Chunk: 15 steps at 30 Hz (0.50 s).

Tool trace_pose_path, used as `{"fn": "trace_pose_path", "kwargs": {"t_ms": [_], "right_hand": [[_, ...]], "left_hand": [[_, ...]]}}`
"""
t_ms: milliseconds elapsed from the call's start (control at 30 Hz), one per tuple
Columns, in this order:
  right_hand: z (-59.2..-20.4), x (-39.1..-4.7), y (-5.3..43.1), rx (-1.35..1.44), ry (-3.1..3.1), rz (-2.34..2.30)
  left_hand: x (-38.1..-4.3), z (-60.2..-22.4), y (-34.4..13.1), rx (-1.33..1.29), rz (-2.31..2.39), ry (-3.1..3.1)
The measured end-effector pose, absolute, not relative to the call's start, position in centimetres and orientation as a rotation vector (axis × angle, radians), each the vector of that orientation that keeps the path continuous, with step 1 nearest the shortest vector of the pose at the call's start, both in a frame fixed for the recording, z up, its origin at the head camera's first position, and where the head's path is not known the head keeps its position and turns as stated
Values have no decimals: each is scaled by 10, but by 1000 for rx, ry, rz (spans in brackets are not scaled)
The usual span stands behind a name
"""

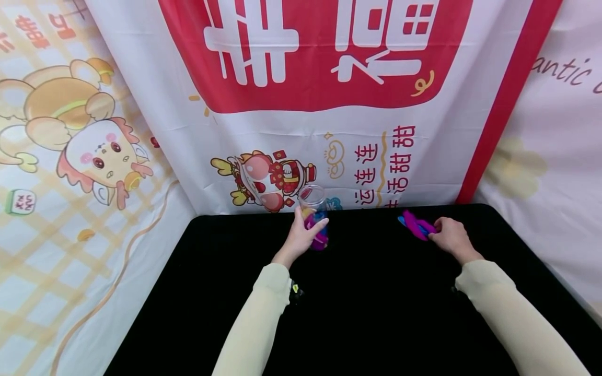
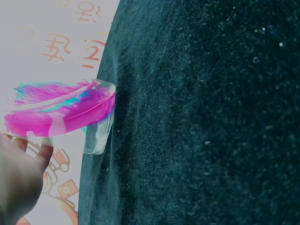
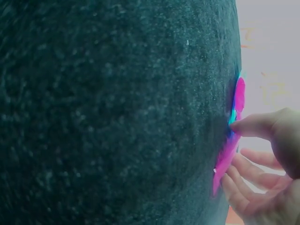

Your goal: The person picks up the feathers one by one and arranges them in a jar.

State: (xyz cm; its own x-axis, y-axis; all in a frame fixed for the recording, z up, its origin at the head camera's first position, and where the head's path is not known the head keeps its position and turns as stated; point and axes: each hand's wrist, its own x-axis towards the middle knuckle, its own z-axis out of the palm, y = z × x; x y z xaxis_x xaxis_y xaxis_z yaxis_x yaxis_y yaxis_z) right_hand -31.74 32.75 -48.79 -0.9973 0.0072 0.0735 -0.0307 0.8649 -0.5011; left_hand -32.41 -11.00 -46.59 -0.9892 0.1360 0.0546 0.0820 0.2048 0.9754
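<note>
My left hand (image 1: 301, 234) grips a clear plastic jar (image 1: 312, 195) near the back edge of the table, thumb on one side and fingers round the other. Magenta and blue feathers (image 2: 61, 119) fill the jar's lower part; its upper part is see-through. Toward the back right, my right hand (image 1: 451, 237) pinches at a few loose magenta and blue feathers (image 1: 416, 225) low over the table. In the right wrist view the thumb meets a blue feather, and the other fingers lie along the magenta one (image 3: 228, 152).
Both hands work over a black cloth-covered table (image 1: 367, 303) with rounded back corners. Right behind it hangs a white and red printed curtain (image 1: 263, 125). A patterned sheet (image 1: 84, 183) hangs along the left side, a pale one (image 1: 555, 219) along the right.
</note>
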Motion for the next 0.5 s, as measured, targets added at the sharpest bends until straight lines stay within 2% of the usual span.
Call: {"fn": "trace_pose_path", "kwargs": {"t_ms": [500], "right_hand": [[-490, -320, 331, -72, -2940, 808]], "left_hand": [[-323, -465, -111, 242, 1961, 2377]]}}
